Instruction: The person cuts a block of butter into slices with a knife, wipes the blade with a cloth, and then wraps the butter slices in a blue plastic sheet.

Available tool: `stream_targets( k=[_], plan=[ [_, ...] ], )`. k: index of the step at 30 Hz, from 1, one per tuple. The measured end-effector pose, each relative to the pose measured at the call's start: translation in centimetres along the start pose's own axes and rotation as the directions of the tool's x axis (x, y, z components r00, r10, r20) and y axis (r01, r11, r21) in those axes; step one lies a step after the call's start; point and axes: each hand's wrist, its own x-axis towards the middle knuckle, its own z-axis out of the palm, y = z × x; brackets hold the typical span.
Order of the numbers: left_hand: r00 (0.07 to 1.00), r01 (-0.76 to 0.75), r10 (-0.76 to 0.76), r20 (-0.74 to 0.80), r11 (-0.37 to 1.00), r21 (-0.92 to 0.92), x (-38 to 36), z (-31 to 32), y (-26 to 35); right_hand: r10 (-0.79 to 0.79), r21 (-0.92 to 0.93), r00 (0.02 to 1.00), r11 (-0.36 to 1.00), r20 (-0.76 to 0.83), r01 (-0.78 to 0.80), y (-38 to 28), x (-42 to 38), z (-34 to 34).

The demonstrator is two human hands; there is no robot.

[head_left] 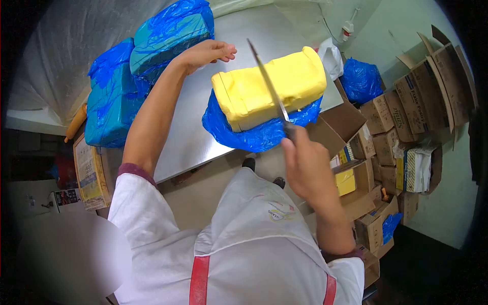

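A large yellow block (300, 76) lies on a crumpled blue plastic sheet (244, 140) on the metal table (190, 127). My right hand (311, 165) is closed round the dark handle of a long knife (268, 81). The knife's blade points up and away, across the view of the block's middle; whether it touches the block cannot be made out. My left hand (209, 53) is off the block's upper left side, holding nothing, its fingers extended with small gaps.
Blue-wrapped blocks (170, 43) stand at the table's left, near a cardboard box (91, 170). On the right are stacked cartons (378, 114), an open box (333, 127) close to the table edge, a blue bag (361, 80) and a white bag (330, 58).
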Motion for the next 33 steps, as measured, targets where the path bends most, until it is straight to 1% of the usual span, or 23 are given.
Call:
stream_targets(
  k=[1, 3, 7, 12, 13, 16, 17, 19, 22, 25, 29, 32, 33],
  plan=[
    [1.0, -0.012, 0.012, 0.004, 1.0, -0.012, 0.4, -0.2, 0.1, 0.0, -0.019, 1.0, 1.0, 0.03, 0.001, -0.3, 0.9, 1.0],
    [1.0, 0.011, -0.01, -0.021, 0.999, 0.045, 0.8, -0.1, 0.4, 0.005, -0.054, 0.996, 0.999, 0.09, 0.0, -0.9, 2.1, 2.4],
    [0.997, 0.062, -0.058, -0.044, 0.993, 0.1, 1.1, 0.3, 0.2, 0.013, -0.064, 0.991, 0.998, 0.132, -0.004, -0.9, 2.3, 3.2],
    [0.998, 0.057, -0.056, -0.019, 0.993, 0.101, 1.5, 0.1, -0.1, 0.028, -0.11, 0.988, 0.994, 0.152, -0.011, -0.6, 2.4, 3.5],
    [0.998, 0.056, -0.055, -0.013, 0.992, 0.109, 1.6, -0.1, -0.1, 0.049, -0.119, 0.983, 0.992, 0.178, -0.028, -0.8, 2.4, 3.5],
    [0.997, -0.019, 0.004, 0.081, 0.982, 0.189, 3.1, -0.8, -1.0, 0.106, -0.152, 0.964, 0.986, 0.242, -0.071, -1.1, 2.8, 3.6],
    [0.996, -0.017, -0.001, 0.09, 0.979, 0.205, 3.7, -1.0, -1.3, 0.121, -0.162, 0.959, 0.983, 0.256, -0.081, -1.0, 3.1, 3.9],
    [0.993, -0.004, -0.023, 0.115, 0.973, 0.233, 4.4, -0.7, -1.9, 0.14, -0.19, 0.947, 0.978, 0.289, -0.087, -0.7, 3.4, 4.3],
    [0.987, 0.074, -0.114, 0.116, 0.95, 0.304, 4.9, -0.2, -2.2, 0.142, -0.216, 0.939, 0.974, 0.313, -0.075, 0.1, 3.7, 4.8],
    [0.956, 0.077, -0.167, 0.24, 0.935, 0.346, 6.1, -0.1, -3.0, 0.138, -0.204, 0.939, 0.976, 0.316, -0.075, 1.0, 3.9, 5.8],
    [0.938, 0.139, -0.231, 0.259, 0.934, 0.33, 7.7, 0.8, -6.1, 0.151, -0.234, 0.93, 0.97, 0.335, -0.074, 2.8, 4.5, 7.8],
    [0.95, 0.118, -0.225, 0.219, 0.902, 0.416, 9.2, 1.8, -9.6, 0.159, -0.238, 0.925, 0.968, 0.344, -0.077, 4.4, 4.8, 9.9],
    [0.963, 0.074, -0.19, 0.189, 0.867, 0.493, 9.9, 2.0, -11.0, 0.156, -0.237, 0.925, 0.969, 0.346, -0.075, 5.0, 4.9, 10.5]
  ],
)
